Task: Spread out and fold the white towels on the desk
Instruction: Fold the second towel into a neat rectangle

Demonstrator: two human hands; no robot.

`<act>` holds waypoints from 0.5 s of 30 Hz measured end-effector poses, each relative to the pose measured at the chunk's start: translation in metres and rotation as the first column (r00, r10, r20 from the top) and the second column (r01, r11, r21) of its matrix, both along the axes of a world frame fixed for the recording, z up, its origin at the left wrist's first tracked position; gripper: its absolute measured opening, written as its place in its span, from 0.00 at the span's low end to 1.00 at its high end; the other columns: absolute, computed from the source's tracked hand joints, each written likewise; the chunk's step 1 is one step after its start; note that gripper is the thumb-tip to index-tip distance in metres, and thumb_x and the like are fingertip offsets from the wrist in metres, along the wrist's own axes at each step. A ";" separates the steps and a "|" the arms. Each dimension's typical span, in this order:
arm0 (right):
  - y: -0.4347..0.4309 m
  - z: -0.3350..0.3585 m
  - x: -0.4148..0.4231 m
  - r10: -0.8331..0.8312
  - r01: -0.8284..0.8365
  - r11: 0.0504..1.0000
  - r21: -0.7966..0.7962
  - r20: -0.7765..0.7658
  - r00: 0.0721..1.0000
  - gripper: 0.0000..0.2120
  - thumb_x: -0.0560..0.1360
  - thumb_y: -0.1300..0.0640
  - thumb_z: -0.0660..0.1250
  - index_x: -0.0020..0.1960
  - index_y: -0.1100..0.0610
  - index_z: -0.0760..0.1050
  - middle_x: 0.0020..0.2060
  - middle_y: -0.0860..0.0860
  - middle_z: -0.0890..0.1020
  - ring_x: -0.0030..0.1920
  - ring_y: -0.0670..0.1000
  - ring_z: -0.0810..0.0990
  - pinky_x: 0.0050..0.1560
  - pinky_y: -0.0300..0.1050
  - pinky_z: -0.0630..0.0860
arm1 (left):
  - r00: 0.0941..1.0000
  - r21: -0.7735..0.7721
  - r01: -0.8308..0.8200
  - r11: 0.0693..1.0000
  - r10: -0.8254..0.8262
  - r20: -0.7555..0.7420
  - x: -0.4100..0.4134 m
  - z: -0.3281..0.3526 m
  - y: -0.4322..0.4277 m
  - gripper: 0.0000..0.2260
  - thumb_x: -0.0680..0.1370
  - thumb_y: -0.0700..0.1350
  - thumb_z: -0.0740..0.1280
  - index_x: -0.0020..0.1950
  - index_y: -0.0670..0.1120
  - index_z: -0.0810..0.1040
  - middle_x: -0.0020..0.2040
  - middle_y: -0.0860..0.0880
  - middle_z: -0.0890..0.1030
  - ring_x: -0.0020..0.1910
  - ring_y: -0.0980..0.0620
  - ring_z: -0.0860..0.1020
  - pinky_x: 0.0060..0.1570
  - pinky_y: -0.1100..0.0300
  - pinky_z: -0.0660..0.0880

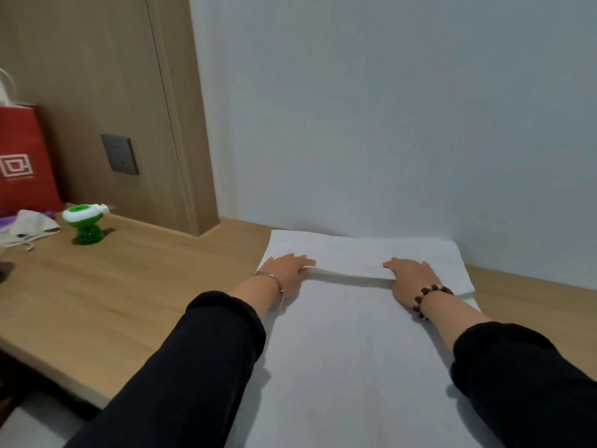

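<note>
**TOWEL FOLD: BOTH HANDS AT THE FOLDED EDGE**

1 white towel (349,350) is lying spread on the wooden counter (129,286), its far end reaching the pale wall. A raised folded edge is running across the towel between the 2 hands. The left hand (287,270) is resting at the left end of that edge, fingers extended and flat. The right hand (410,276) is resting at the right end, fingers likewise extended. The thumbs are hidden, so whether they are pinching the edge cannot be told. At the counter's far left, a red paper bag (22,156), a grey cloth (32,226) and a green-and-white object (84,224) are sitting well apart from the towel.
</note>
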State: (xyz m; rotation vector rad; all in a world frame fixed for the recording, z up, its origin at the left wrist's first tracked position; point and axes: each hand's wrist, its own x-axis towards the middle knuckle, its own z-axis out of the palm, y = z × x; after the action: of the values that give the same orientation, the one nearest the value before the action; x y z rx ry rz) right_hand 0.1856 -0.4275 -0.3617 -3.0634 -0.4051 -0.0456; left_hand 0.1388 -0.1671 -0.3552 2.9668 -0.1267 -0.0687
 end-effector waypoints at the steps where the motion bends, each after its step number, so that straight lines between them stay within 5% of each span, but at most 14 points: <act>1: 0.002 0.007 -0.003 -0.022 0.025 0.999 -0.043 0.075 0.997 0.24 0.76 0.62 0.56 0.72 0.50 0.63 0.70 0.49 0.69 0.70 0.51 0.66 0.74 0.51 0.50 | 0.999 -0.033 -0.015 0.999 0.016 0.046 0.001 0.007 -0.001 0.19 0.83 0.44 0.50 0.74 0.56 0.62 0.74 0.51 0.63 0.73 0.50 0.60 0.72 0.51 0.54; 6: -0.009 0.056 -0.031 -0.179 0.185 0.983 0.017 0.353 0.918 0.17 0.76 0.67 0.54 0.57 0.54 0.75 0.51 0.53 0.81 0.51 0.55 0.77 0.59 0.45 0.67 | 0.937 -0.042 -0.035 0.999 0.047 0.345 -0.015 0.045 0.006 0.16 0.83 0.42 0.53 0.68 0.52 0.71 0.64 0.47 0.76 0.62 0.44 0.73 0.60 0.56 0.68; 15: -0.035 0.097 -0.130 -0.212 0.168 0.977 0.132 0.491 0.845 0.14 0.73 0.70 0.55 0.47 0.57 0.75 0.41 0.54 0.81 0.41 0.57 0.76 0.62 0.49 0.63 | 0.852 0.116 0.019 0.993 -0.077 0.518 -0.109 0.080 -0.001 0.21 0.79 0.33 0.54 0.67 0.51 0.71 0.62 0.49 0.76 0.57 0.46 0.74 0.60 0.59 0.60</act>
State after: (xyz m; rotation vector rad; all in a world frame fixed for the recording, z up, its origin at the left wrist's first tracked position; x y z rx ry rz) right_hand 0.0555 -0.4621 -0.2648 -2.9552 -0.1042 -0.8633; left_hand 0.0298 -0.1678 -0.2750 3.0017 -0.2722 0.7562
